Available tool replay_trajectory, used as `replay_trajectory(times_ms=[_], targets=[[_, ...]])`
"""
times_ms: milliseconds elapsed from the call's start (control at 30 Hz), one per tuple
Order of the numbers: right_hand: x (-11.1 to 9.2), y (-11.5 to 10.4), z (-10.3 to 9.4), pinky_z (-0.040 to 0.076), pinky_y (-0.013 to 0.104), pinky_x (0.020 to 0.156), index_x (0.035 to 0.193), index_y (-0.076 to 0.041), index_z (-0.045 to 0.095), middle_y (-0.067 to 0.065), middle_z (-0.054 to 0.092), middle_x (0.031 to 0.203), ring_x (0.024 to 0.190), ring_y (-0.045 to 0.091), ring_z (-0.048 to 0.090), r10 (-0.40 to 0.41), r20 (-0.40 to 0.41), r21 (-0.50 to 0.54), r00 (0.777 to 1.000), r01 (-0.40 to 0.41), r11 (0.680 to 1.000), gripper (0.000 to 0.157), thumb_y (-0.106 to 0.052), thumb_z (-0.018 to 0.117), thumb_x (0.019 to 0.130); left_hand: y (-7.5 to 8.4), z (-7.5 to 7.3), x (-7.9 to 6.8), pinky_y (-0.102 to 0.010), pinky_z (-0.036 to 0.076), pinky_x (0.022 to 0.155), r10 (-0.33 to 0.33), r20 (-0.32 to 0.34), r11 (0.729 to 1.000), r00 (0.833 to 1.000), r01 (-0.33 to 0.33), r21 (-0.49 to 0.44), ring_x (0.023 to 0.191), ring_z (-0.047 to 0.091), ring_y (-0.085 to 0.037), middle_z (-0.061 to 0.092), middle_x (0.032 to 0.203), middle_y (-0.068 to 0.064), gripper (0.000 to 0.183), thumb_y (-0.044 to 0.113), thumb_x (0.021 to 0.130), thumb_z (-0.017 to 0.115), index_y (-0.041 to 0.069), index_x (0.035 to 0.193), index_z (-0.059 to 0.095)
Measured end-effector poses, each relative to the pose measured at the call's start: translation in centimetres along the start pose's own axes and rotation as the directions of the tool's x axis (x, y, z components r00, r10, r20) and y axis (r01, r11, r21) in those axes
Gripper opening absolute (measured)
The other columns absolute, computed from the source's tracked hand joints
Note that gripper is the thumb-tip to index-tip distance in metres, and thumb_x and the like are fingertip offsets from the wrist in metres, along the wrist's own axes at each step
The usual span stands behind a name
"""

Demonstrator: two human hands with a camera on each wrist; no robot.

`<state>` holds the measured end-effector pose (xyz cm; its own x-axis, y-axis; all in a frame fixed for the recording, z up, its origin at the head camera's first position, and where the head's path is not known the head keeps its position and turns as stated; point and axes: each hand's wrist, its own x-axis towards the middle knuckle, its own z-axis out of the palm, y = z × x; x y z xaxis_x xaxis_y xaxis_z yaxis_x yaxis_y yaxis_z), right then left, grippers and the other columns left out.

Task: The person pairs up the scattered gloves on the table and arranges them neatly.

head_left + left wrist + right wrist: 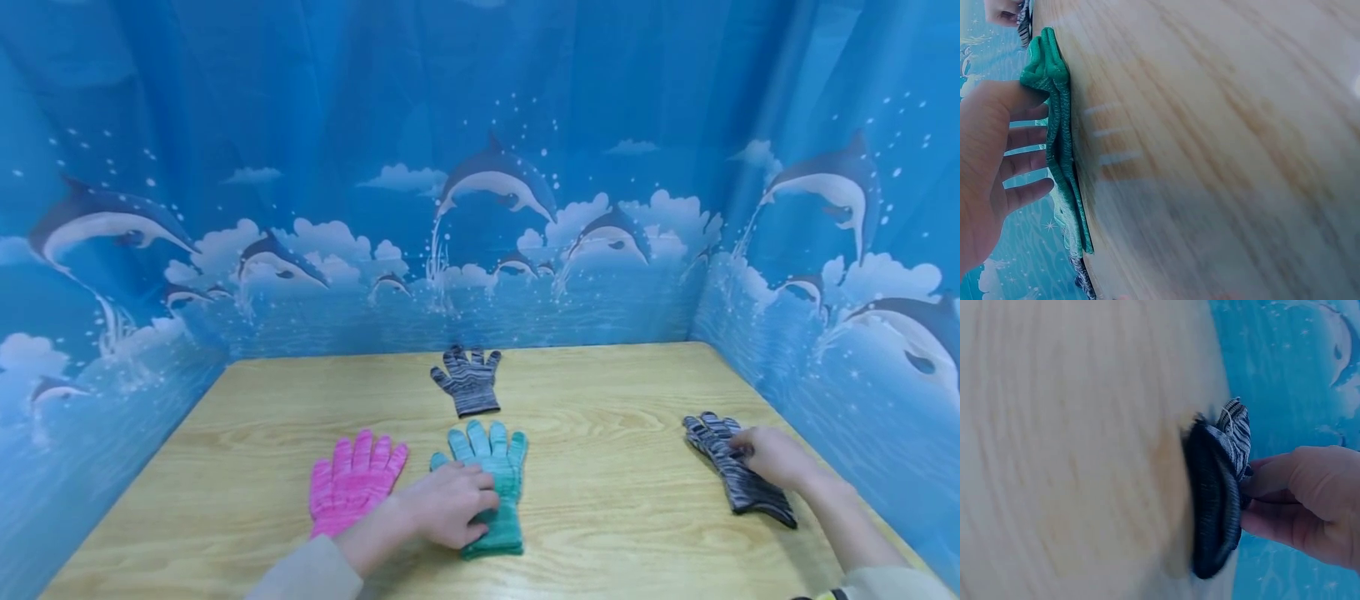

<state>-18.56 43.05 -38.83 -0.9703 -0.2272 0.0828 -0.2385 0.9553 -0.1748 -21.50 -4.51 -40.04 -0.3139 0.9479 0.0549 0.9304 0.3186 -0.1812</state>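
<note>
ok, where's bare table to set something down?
Free table: between the green glove and right gray glove. Also bare: behind the pink glove, left of the far gray glove. Crowded: front centre-left, pink and green gloves close together, left hand over the green one; also the right side, where the right hand pinches the right gray glove.

Under my left hand (453,507) lies 1 teal knit glove (507,492), fingers away from me; my right hand (777,457) pinches 1 black-and-white glove (738,477), slanted, cuff nearer me.

A booth-like setting: dolphin-print curtains (600,100) around a wood-grain table (615,475).
</note>
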Motion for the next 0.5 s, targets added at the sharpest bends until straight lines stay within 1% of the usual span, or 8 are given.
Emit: replay_trajectory(times_ms=[33, 100, 167, 200, 267, 500], targets=[[-0.1, -0.2, -0.2, 0.048, 0.043, 0.063, 0.091, 0.009, 0.066, 0.015, 0.064, 0.080, 0.073, 0.031, 0.060, -0.003, -0.022, 0.005, 1.000, 0.003, 1.000, 0.029, 0.012, 0.054, 0.065, 0.0, 0.0, 0.0, -0.020, 0.041, 0.068, 0.000, 0.001, 1.000, 1.000, 0.000, 0.000, 0.079, 0.048, -0.004, 0.052, 0.086, 0.011, 0.024, 0.037, 0.081, 0.065, 0.022, 0.100, 0.064], [-0.1, -0.6, -0.8, 0.044, 0.034, 0.058, 0.093, 0.010, 0.066, 0.007, 0.060, 0.072, 0.065, 0.019, 0.054, 0.001, -0.057, 0.020, 0.998, 0.000, 1.000, 0.028, 0.011, 0.054, 0.068, 0.0, -0.1, 0.1, -0.020, 0.041, 0.069, -0.002, 0.003, 1.000, 1.000, 0.002, -0.003, 0.079, 0.048, -0.004, 0.053, 0.087, 0.011, 0.024, 0.037, 0.081, 0.066, 0.022, 0.100, 0.064], [0.0, -1.2, -1.5, 0.035, 0.030, 0.054, 0.094, 0.009, 0.066, -0.001, 0.052, 0.065, 0.058, 0.010, 0.042, -0.005, -0.093, 0.026, 0.996, 0.007, 1.000, 0.026, 0.010, 0.054, 0.071, 0.0, -0.2, 0.1, -0.020, 0.041, 0.069, -0.004, 0.005, 1.000, 1.000, 0.004, -0.008, 0.079, 0.048, -0.004, 0.052, 0.086, 0.011, 0.024, 0.037, 0.081, 0.066, 0.022, 0.101, 0.064], [0.0, -1.6, -1.8, 0.032, 0.028, 0.053, 0.095, 0.009, 0.066, -0.004, 0.046, 0.063, 0.056, 0.008, 0.036, -0.003, -0.105, 0.033, 0.994, 0.006, 0.999, 0.025, 0.009, 0.054, 0.073, 0.1, -0.2, 0.1, -0.020, 0.041, 0.069, -0.005, 0.007, 1.000, 1.000, 0.005, -0.012, 0.079, 0.048, -0.004, 0.052, 0.086, 0.012, 0.024, 0.037, 0.081, 0.066, 0.022, 0.101, 0.064], [0.2, -2.3, -2.3, 0.030, 0.027, 0.052, 0.097, 0.009, 0.065, -0.006, 0.042, 0.062, 0.053, 0.006, 0.032, -0.003, -0.119, 0.044, 0.993, 0.009, 0.999, 0.024, 0.008, 0.055, 0.075, 0.1, -0.3, 0.1, -0.020, 0.041, 0.069, -0.007, 0.009, 1.000, 1.000, 0.007, -0.018, 0.078, 0.048, -0.004, 0.052, 0.086, 0.012, 0.023, 0.036, 0.081, 0.066, 0.022, 0.100, 0.064], [1.0, -5.3, -3.7, 0.030, 0.027, 0.052, 0.103, 0.008, 0.065, -0.005, 0.044, 0.064, 0.054, 0.007, 0.033, -0.004, -0.138, 0.066, 0.990, 0.013, 0.998, 0.026, 0.005, 0.055, 0.079, 0.0, 0.0, 0.1, -0.019, 0.039, 0.066, 0.002, -0.002, 1.000, 1.000, -0.002, -0.020, 0.076, 0.046, -0.004, 0.051, 0.084, 0.012, 0.022, 0.035, 0.081, 0.066, 0.022, 0.098, 0.064]])
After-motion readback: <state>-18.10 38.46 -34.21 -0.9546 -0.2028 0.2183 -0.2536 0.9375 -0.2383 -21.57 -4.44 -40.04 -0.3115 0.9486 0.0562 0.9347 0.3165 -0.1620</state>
